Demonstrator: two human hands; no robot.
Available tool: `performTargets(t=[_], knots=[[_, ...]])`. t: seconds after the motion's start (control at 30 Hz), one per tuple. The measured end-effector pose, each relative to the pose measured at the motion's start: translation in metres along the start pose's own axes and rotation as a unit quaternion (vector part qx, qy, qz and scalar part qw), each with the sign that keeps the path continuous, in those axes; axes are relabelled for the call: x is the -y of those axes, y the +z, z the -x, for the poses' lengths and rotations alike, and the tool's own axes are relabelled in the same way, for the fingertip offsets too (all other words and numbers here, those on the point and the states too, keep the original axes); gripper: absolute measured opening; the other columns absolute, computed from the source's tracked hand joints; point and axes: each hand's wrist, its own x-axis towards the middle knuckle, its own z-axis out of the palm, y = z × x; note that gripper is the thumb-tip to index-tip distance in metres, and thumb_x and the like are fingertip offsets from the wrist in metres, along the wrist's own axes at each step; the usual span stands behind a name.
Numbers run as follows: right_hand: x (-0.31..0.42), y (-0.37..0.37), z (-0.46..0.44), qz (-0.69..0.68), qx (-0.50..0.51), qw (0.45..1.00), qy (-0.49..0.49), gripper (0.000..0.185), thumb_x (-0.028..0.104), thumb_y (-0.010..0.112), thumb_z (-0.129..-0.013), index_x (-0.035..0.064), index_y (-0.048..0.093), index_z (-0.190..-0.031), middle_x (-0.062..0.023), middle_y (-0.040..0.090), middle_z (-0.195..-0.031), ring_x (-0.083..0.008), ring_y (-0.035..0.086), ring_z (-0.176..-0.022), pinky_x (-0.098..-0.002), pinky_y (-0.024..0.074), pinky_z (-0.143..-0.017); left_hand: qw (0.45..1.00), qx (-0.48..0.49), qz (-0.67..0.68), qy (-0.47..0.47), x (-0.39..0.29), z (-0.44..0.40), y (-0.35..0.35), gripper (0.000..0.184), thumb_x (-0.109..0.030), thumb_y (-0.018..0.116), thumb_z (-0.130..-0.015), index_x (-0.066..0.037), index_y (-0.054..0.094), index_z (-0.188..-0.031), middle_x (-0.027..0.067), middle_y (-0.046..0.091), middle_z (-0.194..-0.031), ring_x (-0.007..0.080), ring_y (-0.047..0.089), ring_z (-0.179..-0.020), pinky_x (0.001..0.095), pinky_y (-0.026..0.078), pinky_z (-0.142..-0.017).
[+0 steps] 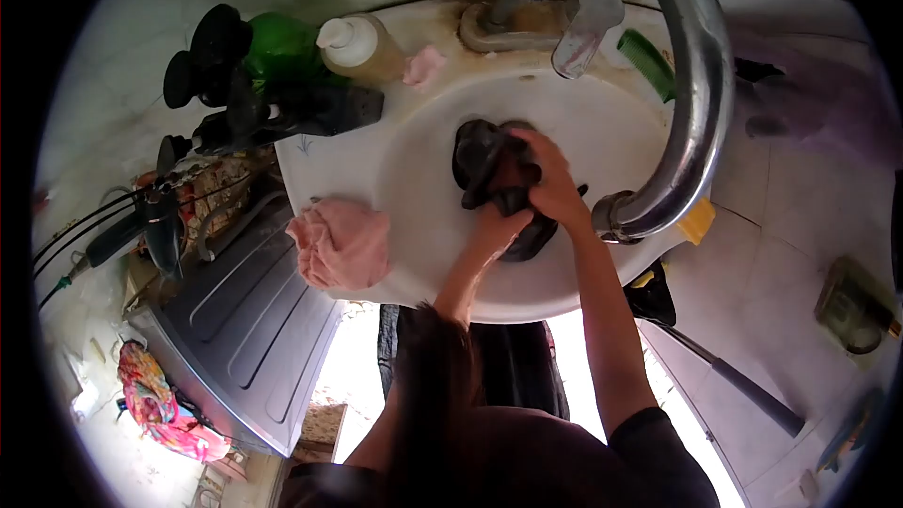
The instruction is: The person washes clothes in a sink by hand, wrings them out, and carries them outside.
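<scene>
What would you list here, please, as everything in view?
washbasin: one, white, centre
bundle: one, mostly black, inside washbasin
faucet: one, silver, arching over washbasin's right
pump bottle: one, white-topped, washbasin's back left
rounded container: one, green, left of pump bottle
items: count unclear, black, back left
crumpled cloth: one, pink, washbasin's left edge
comb: one, green, washbasin's back right
ridged panel: one, grey, lower left
patterned fabric: one, multicoloured, lower left
long handle: one, grey, lower right
hands, left and right: two, bare, on bundle
</scene>
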Motion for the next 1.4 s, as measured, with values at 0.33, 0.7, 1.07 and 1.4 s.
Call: performTargets(t=[0.33,0.7,1.07,1.4], knots=[[-0.039,0.013,-0.031,-0.217,0.250,0.941,0.065,0.051,0.025,0.059,-0.077,0.0077,0.040,-0.122,-0.0082,0.048,-0.111,-0.0212,0.046,-0.102,-0.0288,0.0333,-0.089,0.778,0.099,-0.556,0.274,-0.063,0.031,-0.032,0.030,-0.011,0.058,-0.055,-0.005,0.061,-0.084,0.0134,0.059,-0.086,0.0304,0.050,-0.094,0.0392,0.034,-0.087],[-0.033,-0.014,0.026,-0.425,-0.259,0.864,0.081,0.034,-0.004,0.051,-0.074,0.0056,0.047,-0.106,-0.0092,0.050,-0.106,-0.0150,0.047,-0.096,-0.0262,0.0370,-0.084,0.960,-0.240,0.005,0.147,-0.028,0.048,-0.011,0.022,-0.016,0.059,-0.074,-0.006,0.055,-0.093,0.0054,0.056,-0.096,0.0231,0.047,-0.099,0.0407,0.035,-0.084],[0.031,0.037,0.066,0.122,-0.233,0.963,0.064,0.032,0.036,0.061,-0.072,0.0054,0.055,-0.070,-0.0156,0.058,-0.061,-0.0341,0.058,-0.056,-0.0409,0.0460,-0.053,0.796,0.240,0.550,-0.077,-0.003,-0.018,0.027,0.043,-0.039,0.047,-0.083,-0.008,0.048,-0.113,0.0100,0.052,-0.112,0.0241,0.052,-0.101,0.0392,0.040,-0.088],[-0.014,0.038,0.063,0.271,-0.146,0.950,0.046,0.014,0.018,0.054,-0.072,0.0044,0.059,-0.070,-0.0180,0.058,-0.065,-0.0318,0.059,-0.060,-0.0402,0.0465,-0.055,0.844,0.158,0.505,-0.085,0.032,-0.036,0.018,0.033,-0.026,0.043,-0.084,-0.001,0.050,-0.105,0.0102,0.059,-0.097,0.0202,0.057,-0.089,0.0331,0.047,-0.077]])
